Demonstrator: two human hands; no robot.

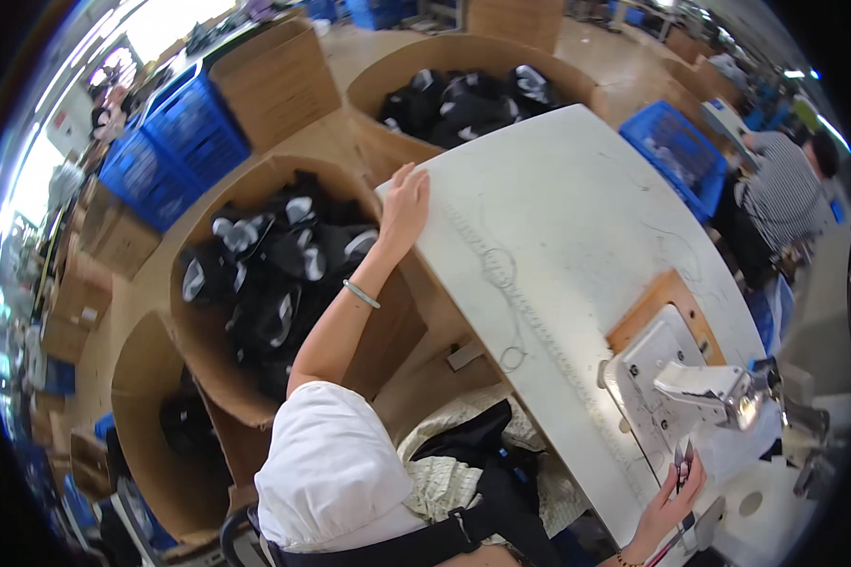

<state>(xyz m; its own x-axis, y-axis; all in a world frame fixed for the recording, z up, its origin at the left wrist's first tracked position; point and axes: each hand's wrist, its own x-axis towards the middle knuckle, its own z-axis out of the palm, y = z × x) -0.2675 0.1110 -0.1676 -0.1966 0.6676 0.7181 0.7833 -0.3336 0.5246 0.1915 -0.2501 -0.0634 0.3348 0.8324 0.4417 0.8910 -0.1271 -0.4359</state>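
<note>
The right hand (669, 506) is clamping the snips (683, 463) beside the machine (704, 389), its fingers closing around them; the tips are pointing away from the palm, probably to keep the blades clear of the skin. The left hand (408, 203) is resting at the far left corner of the table (558, 208), seemingly for support; whether its fingers are gripping the edge cannot be told. A box (199, 354) of black pieces (279, 250) is standing beside the table, presumably for easy reach.
</note>
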